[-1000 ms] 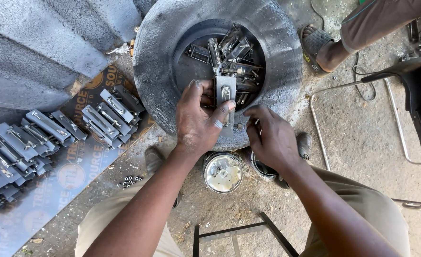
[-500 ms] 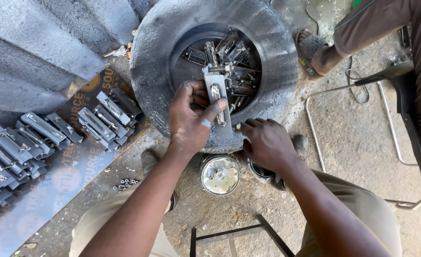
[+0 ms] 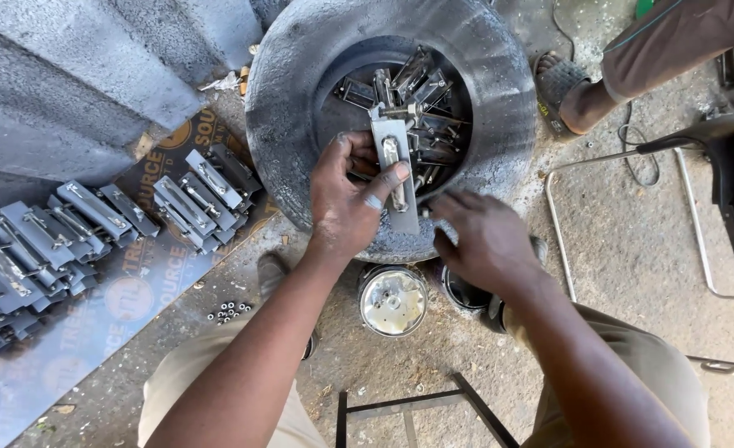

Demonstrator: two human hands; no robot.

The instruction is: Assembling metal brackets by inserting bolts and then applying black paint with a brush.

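Left hand: the left hand has its grip pinching a flat metal bracket, thumb across its slotted face, fingers behind.
Bracket: held upright over the near rim of the tyre, its top end near the pile inside.
Right hand: the right hand hovers just beside the bracket's lower end, fingers loosely spread, blurred, holding nothing that can be seen.
Inside the tyre: a heap of similar metal parts, too tangled to count.
Below the hands: two round tins on the floor, one with a shiny lid, one darker partly hidden by the right wrist.
Left side: rows of finished brackets on a printed board, too many to count.
Floor: a small cluster of nuts.
Upper right: another person's sandalled foot; a metal chair frame.
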